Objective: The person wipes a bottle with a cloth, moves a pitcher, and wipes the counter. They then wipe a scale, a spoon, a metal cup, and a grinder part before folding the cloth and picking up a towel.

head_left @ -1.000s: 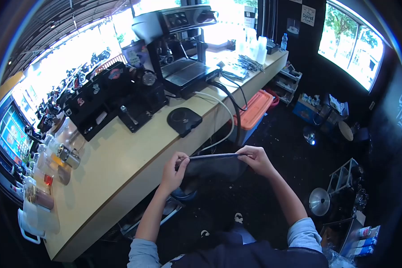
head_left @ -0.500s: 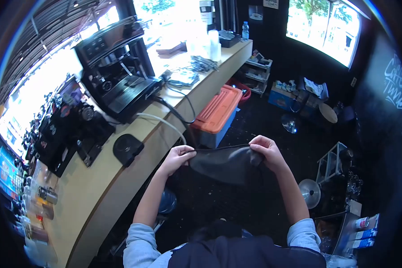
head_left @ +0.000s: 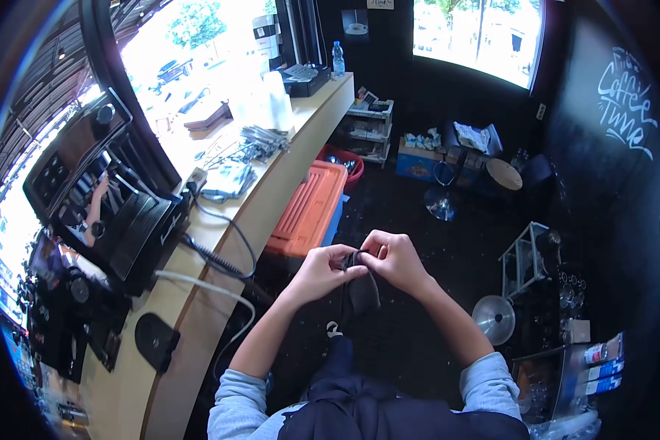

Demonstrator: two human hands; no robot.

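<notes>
Both hands meet in front of my body, above the floor. My left hand (head_left: 321,273) pinches the gathered top of a piece of dark cloth (head_left: 362,295). My right hand (head_left: 393,261) grips the same bunched edge from the other side, its fingers nearly touching the left ones. Below the fingers the cloth hangs down in a loose, narrow flap. Its exact kind is not clear, and the part inside the fingers is hidden.
A wooden counter (head_left: 271,192) runs along my left, bearing an espresso machine (head_left: 117,198) and a black pad (head_left: 156,342). Beside it stands a bin with an orange lid (head_left: 306,207). To the right are a metal rack (head_left: 524,257) and a round metal dish (head_left: 493,320).
My hands have come together, and the cloth, stretched wide between them before, is now bunched at the top and hanging. The view has turned right, and a foot now shows below.
</notes>
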